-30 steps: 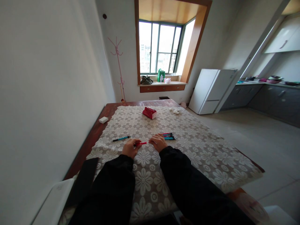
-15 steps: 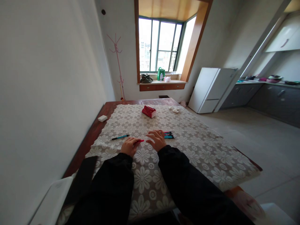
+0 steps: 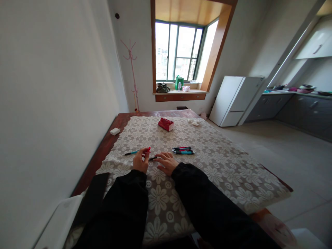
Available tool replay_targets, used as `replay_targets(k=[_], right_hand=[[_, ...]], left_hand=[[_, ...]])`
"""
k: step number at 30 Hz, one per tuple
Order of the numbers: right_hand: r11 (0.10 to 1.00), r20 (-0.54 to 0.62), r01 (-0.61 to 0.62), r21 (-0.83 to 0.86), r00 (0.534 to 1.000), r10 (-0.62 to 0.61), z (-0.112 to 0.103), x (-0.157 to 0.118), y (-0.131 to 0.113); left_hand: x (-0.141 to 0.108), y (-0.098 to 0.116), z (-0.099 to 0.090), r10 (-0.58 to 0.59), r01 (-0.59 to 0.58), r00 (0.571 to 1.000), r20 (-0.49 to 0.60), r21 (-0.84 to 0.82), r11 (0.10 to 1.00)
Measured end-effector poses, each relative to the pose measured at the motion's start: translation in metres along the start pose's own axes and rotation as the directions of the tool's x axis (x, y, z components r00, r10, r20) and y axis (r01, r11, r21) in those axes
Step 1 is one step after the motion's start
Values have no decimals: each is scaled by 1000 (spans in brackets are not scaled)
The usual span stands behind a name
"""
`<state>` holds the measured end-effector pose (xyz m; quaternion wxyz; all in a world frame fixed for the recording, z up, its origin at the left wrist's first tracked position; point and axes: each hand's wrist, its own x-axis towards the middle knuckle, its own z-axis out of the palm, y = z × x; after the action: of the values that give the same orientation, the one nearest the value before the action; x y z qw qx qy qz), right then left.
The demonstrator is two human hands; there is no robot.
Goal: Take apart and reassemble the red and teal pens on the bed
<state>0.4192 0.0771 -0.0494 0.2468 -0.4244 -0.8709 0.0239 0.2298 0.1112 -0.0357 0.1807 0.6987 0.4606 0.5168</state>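
My left hand is closed in a pinch on a small red pen part, which sticks up past the fingertips. To its right, my right hand is open and low over the cloth, fingers stretched to the left. A dark pen part lies between the hands, at the right fingertips; whether they press on it I cannot tell. A blue and black pen lies left of my left hand, one end hidden behind it. Beyond my right hand, several pens in blue, red and black lie side by side.
A flowered lace cloth covers most of the wooden table. Farther back sit a red tissue pack and crumpled white tissue. A small white box is at the left edge. A black flat object lies near my left sleeve.
My left hand has lifted the red part and tilted it upward. My right hand has moved left and down, away from the row of pens, to the dark part now visible between the hands.
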Motion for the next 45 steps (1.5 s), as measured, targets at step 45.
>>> replay_targets(k=[45], right_hand=[[583,-339,-187,791,659,672,5,9,25]], left_hand=[[-1,-2,2,111,-133,981,158,140,981]])
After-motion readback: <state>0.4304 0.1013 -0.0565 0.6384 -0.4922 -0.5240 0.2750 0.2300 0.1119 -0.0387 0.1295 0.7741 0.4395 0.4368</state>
